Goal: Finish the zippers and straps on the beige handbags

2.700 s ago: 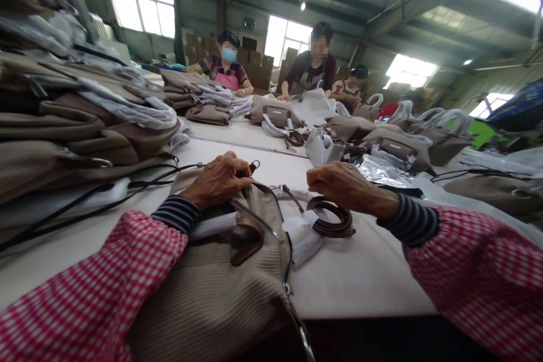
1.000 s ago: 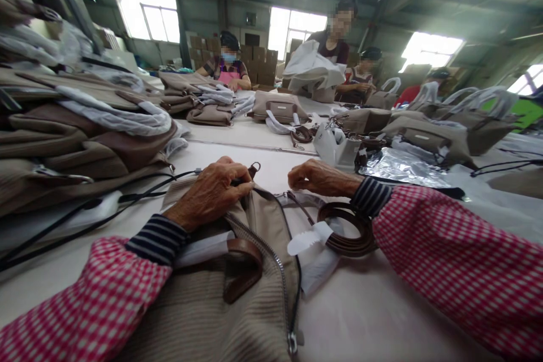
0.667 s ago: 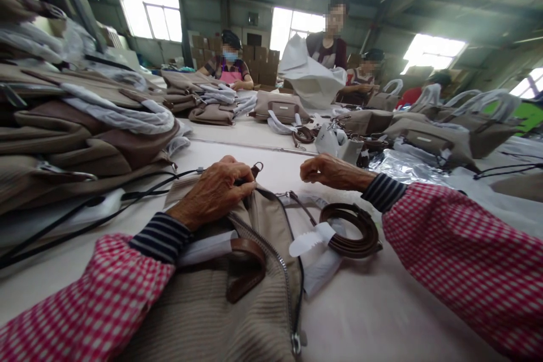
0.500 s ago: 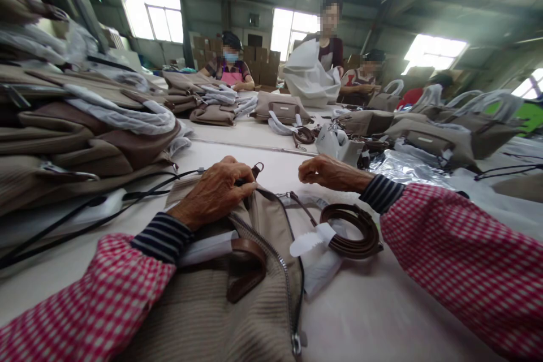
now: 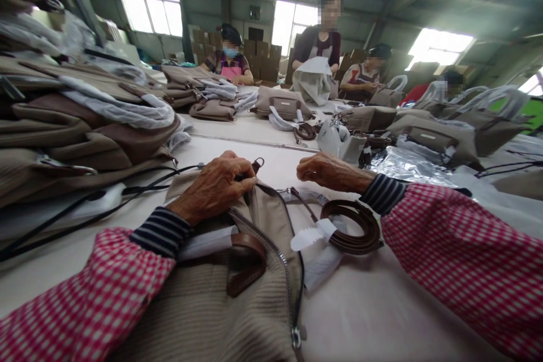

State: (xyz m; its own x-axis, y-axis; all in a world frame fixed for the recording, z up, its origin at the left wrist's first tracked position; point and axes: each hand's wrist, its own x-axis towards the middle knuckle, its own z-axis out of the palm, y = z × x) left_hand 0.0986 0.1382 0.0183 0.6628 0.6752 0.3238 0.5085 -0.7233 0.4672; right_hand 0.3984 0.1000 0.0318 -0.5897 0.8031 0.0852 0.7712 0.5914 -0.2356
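Note:
A taupe ribbed handbag (image 5: 199, 294) lies in front of me with its zipper (image 5: 278, 254) undone along the right side. My left hand (image 5: 220, 184) is closed on its far top corner, beside a small brown tab with a metal ring (image 5: 257, 164). A brown handle (image 5: 250, 263), partly wrapped in white paper, rests on the bag. Off to the right, my right hand (image 5: 324, 172) is held closed over the table, apart from the bag; whatever its fingers hold is hidden. Just nearer me lies a coiled brown strap (image 5: 356, 229) with a white paper band.
Stacked handbags (image 5: 85, 124) rise at the left, with black cords (image 5: 127, 209) beside them. More handbags (image 5: 432, 136) and clear plastic (image 5: 394, 161) cover the right. Across the white table (image 5: 263, 144), several people work; one standing person (image 5: 324, 48) handles a white-covered bag.
Both my hands have stayed almost where they were. The standing person across the table has lowered the white sheet around the bag there.

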